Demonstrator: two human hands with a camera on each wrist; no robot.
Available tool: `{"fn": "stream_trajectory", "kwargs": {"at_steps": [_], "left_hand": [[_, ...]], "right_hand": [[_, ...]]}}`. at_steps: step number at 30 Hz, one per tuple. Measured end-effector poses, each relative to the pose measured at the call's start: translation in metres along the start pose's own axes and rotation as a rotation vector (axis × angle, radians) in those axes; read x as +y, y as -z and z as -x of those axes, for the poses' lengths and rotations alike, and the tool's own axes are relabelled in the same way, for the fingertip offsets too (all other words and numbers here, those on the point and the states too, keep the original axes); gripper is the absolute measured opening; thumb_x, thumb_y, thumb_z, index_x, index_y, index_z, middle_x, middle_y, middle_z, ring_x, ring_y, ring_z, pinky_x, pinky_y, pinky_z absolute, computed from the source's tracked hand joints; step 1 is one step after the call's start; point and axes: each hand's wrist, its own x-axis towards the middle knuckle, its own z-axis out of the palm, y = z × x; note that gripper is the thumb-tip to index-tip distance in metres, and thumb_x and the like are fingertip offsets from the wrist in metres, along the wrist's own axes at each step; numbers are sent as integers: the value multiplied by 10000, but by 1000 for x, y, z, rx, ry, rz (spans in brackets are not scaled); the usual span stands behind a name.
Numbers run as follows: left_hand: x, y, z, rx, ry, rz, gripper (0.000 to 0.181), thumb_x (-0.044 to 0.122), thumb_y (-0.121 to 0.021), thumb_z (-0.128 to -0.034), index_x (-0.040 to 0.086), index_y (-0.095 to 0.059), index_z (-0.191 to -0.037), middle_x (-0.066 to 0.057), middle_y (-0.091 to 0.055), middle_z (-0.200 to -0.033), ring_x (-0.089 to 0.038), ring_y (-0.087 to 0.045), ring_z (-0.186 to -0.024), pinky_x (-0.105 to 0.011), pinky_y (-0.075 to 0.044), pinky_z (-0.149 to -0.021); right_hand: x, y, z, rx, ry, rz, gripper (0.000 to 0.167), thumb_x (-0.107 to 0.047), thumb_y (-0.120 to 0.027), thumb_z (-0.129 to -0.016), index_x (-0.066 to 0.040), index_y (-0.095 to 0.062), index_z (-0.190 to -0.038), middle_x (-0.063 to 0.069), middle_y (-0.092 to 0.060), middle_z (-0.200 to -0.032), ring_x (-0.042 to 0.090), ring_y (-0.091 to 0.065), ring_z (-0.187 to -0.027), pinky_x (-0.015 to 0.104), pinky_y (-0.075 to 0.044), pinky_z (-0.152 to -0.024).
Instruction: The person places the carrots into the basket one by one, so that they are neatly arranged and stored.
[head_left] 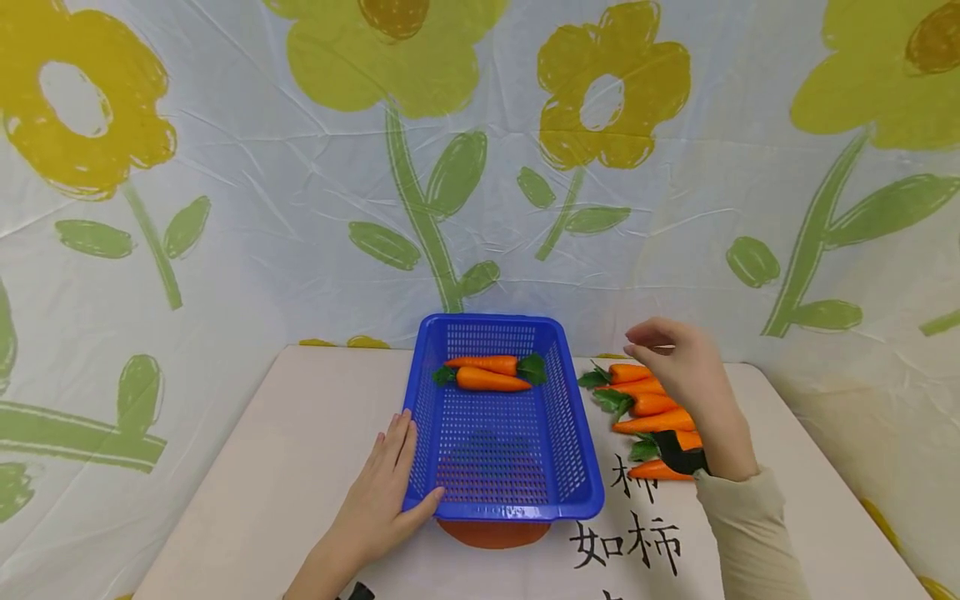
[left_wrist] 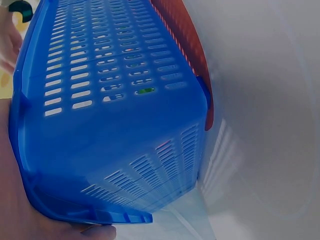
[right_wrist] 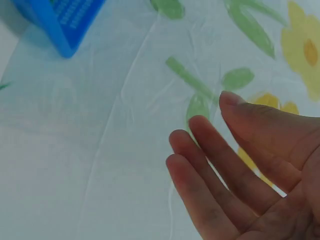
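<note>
A blue plastic basket (head_left: 491,510) with slotted walls stands on the table, and two orange carrots (head_left: 491,380) with green tops lie crosswise toward its far end. My left hand (head_left: 381,487) rests at the basket's near left corner, fingers extended along the side and thumb over the front rim. The left wrist view shows the basket's outer wall (left_wrist: 95,135) close up. My right hand (head_left: 686,367) is raised above a row of several carrots (head_left: 656,406) right of the basket. In the right wrist view its fingers (right_wrist: 200,185) are loosely bent, with nothing between them and the thumb.
Beneath the basket a reddish-brown round shape (head_left: 495,534) shows at the front. Black written characters (head_left: 626,537) mark the pale tabletop (head_left: 300,467) near the right. A flower-patterned cloth (head_left: 300,192) hangs behind and along both sides.
</note>
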Motion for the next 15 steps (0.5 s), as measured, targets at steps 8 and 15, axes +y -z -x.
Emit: {"fn": "stream_trajectory", "kwargs": {"at_steps": [8,15], "left_hand": [[1,0,1,7,-2,2,903,461,-642,-911,-92,-267,-1518,-221,-178,-1620,-367,-195,-1486,-460,-136,-1215],[3,-1,2,-1,10,27,905,461,-640,-915,-90,-256,-1522,-223,-171,-1621,-369,-180,-1489,-431,-93,-1223]], "right_hand": [[38,24,22,99,31,87,173,-131,-702,-926,-26,-724,-1062,171,-706,-1039,327,-624,-952,112,-419,-778],[81,24,43,122,40,164,173,-59,-742,-872,-15,-732,-1039,193,-698,-1023,203,-600,-945,257,-425,-767]]}}
